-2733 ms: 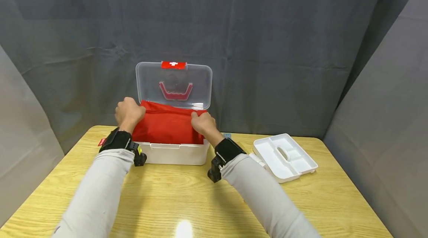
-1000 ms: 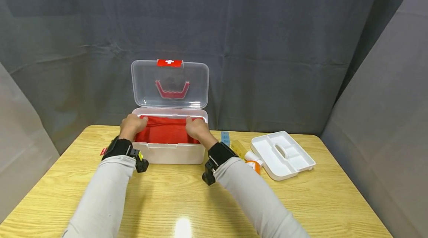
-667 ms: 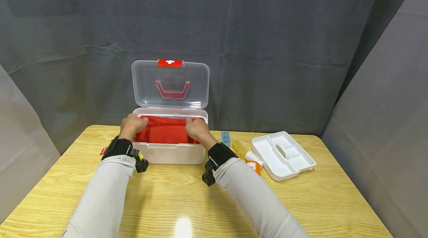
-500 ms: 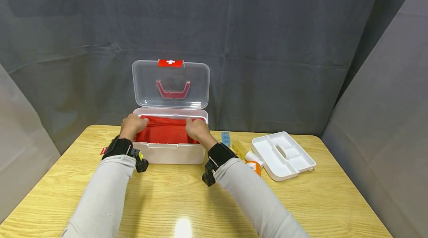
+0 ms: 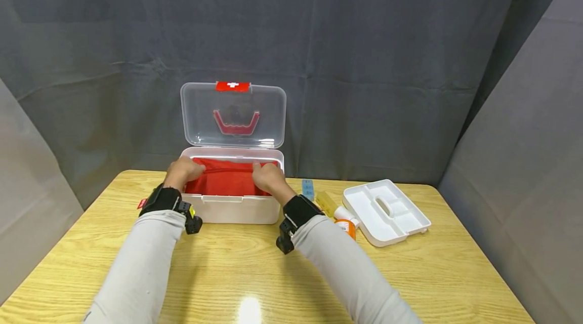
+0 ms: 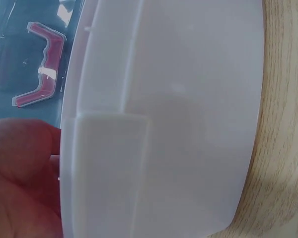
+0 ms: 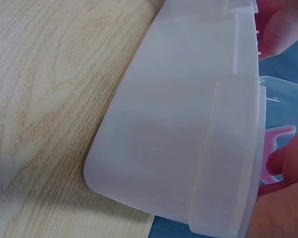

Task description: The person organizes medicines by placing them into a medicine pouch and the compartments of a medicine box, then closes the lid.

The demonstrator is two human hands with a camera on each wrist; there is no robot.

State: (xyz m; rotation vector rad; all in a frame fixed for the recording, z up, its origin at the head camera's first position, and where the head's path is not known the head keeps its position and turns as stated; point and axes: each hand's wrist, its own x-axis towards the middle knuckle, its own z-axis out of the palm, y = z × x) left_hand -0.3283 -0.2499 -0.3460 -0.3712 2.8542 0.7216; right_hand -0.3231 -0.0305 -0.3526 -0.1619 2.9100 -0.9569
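A red zippered fabric pouch (image 5: 227,177) lies inside the white plastic box (image 5: 237,210), below its rim. My left hand (image 5: 183,171) reaches over the box's left end and grips the pouch by its upper left side. At the other end my right hand (image 5: 268,176) holds the upper right side, thumb on top. In both wrist views the box's front wall hides the pouch and part of the fingers. The clear lid (image 5: 234,101), with a red handle (image 5: 236,126) and a red latch marked with a white cross (image 5: 233,86), stands raised behind.
Right of the box are a blue pill organizer (image 5: 307,189), a yellow item (image 5: 326,203), a white-capped orange bottle (image 5: 347,227) partly behind the right forearm, and a white divided tray (image 5: 387,212). A small red item (image 5: 141,204) shows by the left wrist. Grey cloth hangs behind the table.
Both hands have lowered the red pouch from above the rim down into the box. Over the last half second, the left hand has shifted slightly right; the right hand stays nearly still.
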